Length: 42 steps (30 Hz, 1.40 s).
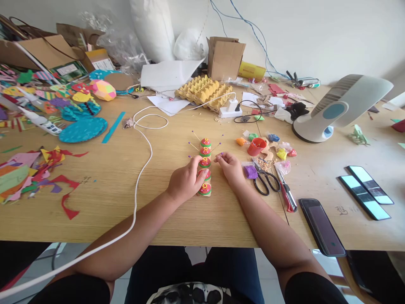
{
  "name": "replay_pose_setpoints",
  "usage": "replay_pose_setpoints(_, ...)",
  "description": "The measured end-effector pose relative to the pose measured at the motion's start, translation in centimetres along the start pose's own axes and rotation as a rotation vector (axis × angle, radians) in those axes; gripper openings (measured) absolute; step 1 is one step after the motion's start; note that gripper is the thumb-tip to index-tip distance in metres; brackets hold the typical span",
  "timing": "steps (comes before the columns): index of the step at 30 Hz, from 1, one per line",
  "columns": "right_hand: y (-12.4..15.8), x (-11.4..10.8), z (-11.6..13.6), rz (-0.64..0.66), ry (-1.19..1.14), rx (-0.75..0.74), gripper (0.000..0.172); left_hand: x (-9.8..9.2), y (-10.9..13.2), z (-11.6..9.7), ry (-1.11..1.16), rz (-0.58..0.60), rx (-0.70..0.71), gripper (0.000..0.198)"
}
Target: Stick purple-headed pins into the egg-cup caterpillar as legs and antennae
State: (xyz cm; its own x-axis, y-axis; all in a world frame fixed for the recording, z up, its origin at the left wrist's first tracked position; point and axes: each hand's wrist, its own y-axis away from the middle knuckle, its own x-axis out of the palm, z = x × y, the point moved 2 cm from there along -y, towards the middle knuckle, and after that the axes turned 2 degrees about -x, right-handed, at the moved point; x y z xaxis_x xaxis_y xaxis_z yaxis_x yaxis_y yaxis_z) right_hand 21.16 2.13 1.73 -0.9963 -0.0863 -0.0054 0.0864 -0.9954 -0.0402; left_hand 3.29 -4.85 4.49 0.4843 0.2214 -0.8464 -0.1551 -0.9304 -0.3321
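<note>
A strip of egg-carton cups [205, 188], painted red and green with yellow ring shapes on top, lies lengthwise before me on the table. Thin sticks [196, 136] with blue or purple tips poke out from both sides of its far half. My left hand [185, 179] grips the strip from the left, fingers and thumb closed around its middle cups. On the right side, my right hand [231, 168] pinches a thin stick with a purple tip, close to the third cup. Whether that stick's inner end touches the cup, I cannot tell.
Right of my hand lie black scissors [267, 179], a red cutter [287, 192], a red cup [257, 146] and purple clay [250, 172]. Phones [322, 228] and a white fan [335, 109] stand farther right. A white cable [136, 194] crosses my left forearm. Paper scraps [28, 173] cover the left.
</note>
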Motion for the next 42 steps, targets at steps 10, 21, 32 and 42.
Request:
replay_pose_setpoints(10, -0.24, 0.40, -0.70, 0.044, 0.061, -0.016, 0.023, -0.12, 0.03, -0.15, -0.007, -0.013, 0.023, 0.043)
replay_pose_setpoints(21, -0.02, 0.38, -0.45, 0.024, 0.109, -0.040, 0.017, -0.10, 0.09, -0.15, -0.004, -0.012, 0.021, 0.043)
replay_pose_setpoints(32, 0.34, 0.64, -0.05, 0.020, 0.241, -0.089, 0.013, -0.04, 0.02, -0.11, -0.018, -0.009, 0.022, 0.039)
replay_pose_setpoints(42, 0.37, 0.73, 0.08, 0.028, 0.287, -0.093, 0.012, -0.05, -0.10, -0.03, -0.013, 0.000, -0.012, 0.037)
